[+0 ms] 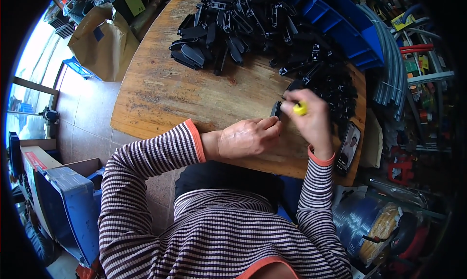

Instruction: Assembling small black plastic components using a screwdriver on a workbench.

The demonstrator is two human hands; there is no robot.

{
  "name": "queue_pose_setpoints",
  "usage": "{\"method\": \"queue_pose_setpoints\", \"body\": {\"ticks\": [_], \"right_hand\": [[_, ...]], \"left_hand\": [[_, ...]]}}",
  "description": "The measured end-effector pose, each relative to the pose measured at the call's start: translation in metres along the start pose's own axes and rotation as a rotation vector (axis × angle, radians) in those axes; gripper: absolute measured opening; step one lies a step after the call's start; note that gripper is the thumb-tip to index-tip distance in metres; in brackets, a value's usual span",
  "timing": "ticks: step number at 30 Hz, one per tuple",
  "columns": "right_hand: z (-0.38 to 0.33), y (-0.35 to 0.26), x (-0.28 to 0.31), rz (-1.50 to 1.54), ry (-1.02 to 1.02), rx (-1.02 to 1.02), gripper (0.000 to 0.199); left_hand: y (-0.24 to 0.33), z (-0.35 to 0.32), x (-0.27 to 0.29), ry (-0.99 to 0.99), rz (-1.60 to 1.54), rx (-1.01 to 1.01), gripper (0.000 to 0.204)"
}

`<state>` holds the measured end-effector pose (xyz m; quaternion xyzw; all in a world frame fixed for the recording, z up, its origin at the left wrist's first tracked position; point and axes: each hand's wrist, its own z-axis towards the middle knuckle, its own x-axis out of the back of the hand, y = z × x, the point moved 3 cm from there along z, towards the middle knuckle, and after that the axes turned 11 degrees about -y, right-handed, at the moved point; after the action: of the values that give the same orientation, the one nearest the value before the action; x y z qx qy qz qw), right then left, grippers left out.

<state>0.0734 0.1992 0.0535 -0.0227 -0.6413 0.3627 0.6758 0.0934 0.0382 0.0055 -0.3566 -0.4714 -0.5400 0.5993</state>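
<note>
A: Black part (277, 109): it is sitting at the near edge of the worktop (160, 94), pinched upright by the left hand (245, 138), whose fingers (269, 124) are closing together on its lower end.

B: And the right hand (311, 118)?

A: It is wrapping round a yellow-tipped tool (300, 109), fingers clamped on it, and bringing it against the part's top. I'd judge the work is going best while the left hand is bracing on the wood and the tool is pressing straight, not levering sideways, or the part could be slipping out.

B: What are you failing to see?

A: The tool's tip and where it is meeting the part; the right hand is covering both. The pile (253, 26) of black pieces behind is blurring together, and the blue bins (340, 21) are running off the frame.
</note>
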Motion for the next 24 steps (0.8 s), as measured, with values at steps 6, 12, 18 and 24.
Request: {"method": "queue_pose_setpoints", "body": {"ticks": [6,12,18,24], "right_hand": [[0.031,0.006,-0.024,0.753,0.276,-0.091,0.009],[-0.007,0.029,0.034,0.558,0.626,-0.144,0.007],[-0.024,0.045,0.021,-0.120,0.185,-0.155,0.011],[-0.030,0.059,0.010,-0.110,0.041,-0.288,0.018]], "left_hand": [[0.003,0.001,-0.005,-0.010,0.026,-0.016,0.025],[-0.014,0.013,-0.003,0.155,-0.004,-0.099,0.029],[-0.051,0.025,-0.006,-0.060,-0.137,0.037,0.026],[-0.068,0.039,-0.004,0.110,-0.439,0.385,0.025]]}}
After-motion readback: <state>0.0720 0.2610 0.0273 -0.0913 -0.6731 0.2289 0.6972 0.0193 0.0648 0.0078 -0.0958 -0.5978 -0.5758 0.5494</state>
